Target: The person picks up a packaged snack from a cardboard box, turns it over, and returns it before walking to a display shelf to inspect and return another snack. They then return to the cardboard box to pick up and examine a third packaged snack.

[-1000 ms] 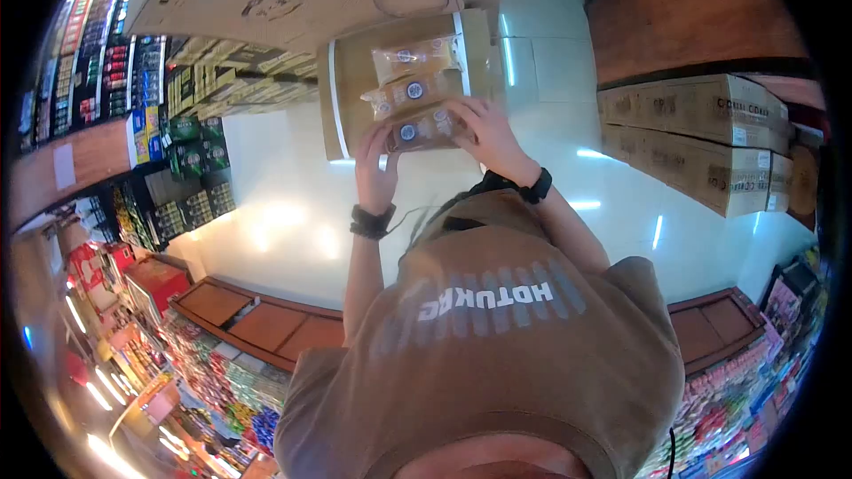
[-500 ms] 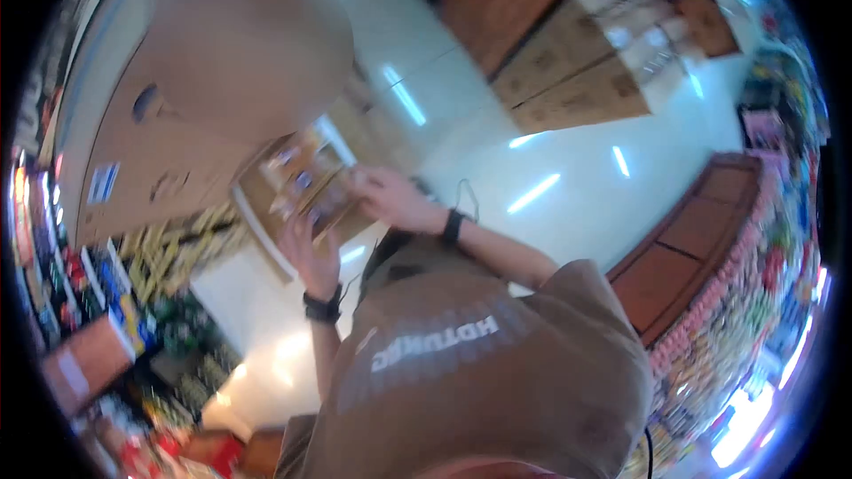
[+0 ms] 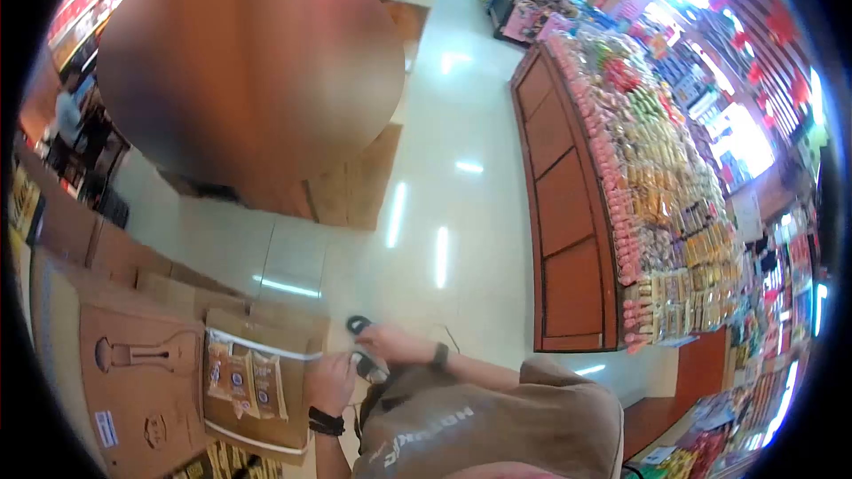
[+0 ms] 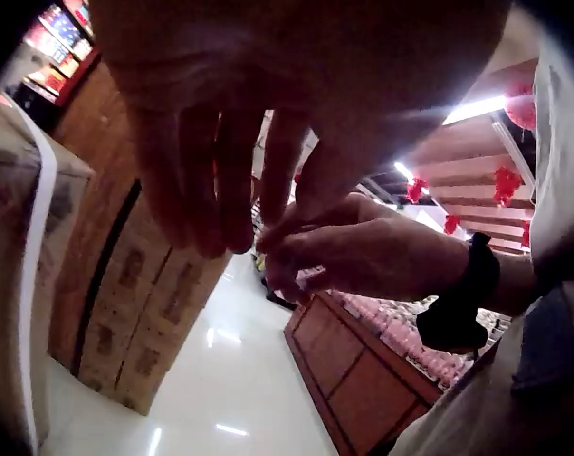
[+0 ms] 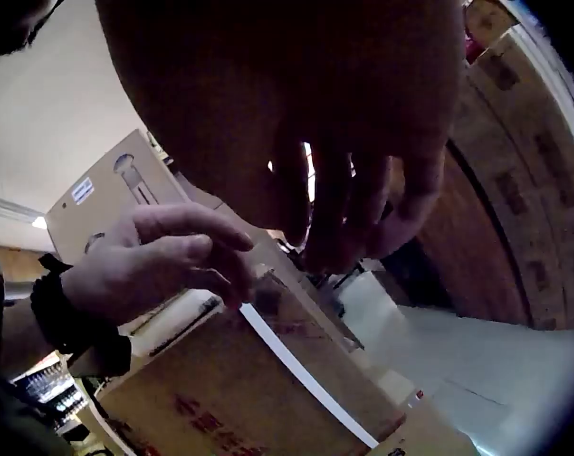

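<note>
My left hand (image 3: 330, 381) and right hand (image 3: 395, 343) are close together in front of the body, beside a strapped cardboard box (image 3: 300, 390). Clear-wrapped brown packs (image 3: 264, 383) with round labels lie side by side on the box, to the left of both hands. From the left wrist, the right hand (image 4: 373, 252) shows with its fingertips near the left fingers (image 4: 232, 190). In the right wrist view the left hand (image 5: 163, 252) has loosely bent fingers and thumb. No object shows between the fingers of either hand.
A larger carton (image 3: 142, 381) with a printed outline adjoins the strapped box on the left. Across the aisle stands a long brown display counter (image 3: 568, 222) heaped with packaged goods (image 3: 657, 186). More cartons (image 3: 368, 177) stand ahead, and a blurred patch covers the upper left. A person (image 3: 69, 111) is far left.
The head view has swung towards the right-hand aisle, moving the box to the lower left. Both hands have left the nearest pack and come together beside the box.
</note>
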Action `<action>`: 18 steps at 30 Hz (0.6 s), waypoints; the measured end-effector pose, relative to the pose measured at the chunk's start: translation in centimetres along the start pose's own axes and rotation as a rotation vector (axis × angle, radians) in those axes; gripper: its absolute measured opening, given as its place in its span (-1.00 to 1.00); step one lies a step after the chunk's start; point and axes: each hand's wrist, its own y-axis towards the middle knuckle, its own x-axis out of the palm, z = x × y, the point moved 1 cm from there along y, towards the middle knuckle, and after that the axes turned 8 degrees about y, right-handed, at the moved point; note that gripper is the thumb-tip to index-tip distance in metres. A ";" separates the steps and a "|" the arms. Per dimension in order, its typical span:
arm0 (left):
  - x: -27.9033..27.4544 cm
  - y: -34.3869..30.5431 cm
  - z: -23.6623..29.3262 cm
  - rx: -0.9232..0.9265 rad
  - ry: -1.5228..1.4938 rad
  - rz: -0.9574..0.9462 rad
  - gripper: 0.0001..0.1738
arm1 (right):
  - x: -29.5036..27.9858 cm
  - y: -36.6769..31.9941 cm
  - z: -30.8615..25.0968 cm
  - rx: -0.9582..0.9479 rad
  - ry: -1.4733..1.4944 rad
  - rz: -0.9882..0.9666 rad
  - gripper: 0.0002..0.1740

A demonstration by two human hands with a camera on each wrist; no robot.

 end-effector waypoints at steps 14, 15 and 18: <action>8.8 4.1 4.9 0.156 0.031 -0.302 -0.66 | -4.8 -10.2 5.0 0.104 -0.022 -0.046 -0.65; 9.9 4.7 5.4 0.161 0.052 -0.330 -0.65 | -5.1 -11.3 6.5 0.090 -0.002 0.001 -0.64; 12.5 7.7 9.3 0.238 -0.036 -0.339 -0.63 | -7.2 -15.0 11.2 -0.082 -0.039 0.145 -0.64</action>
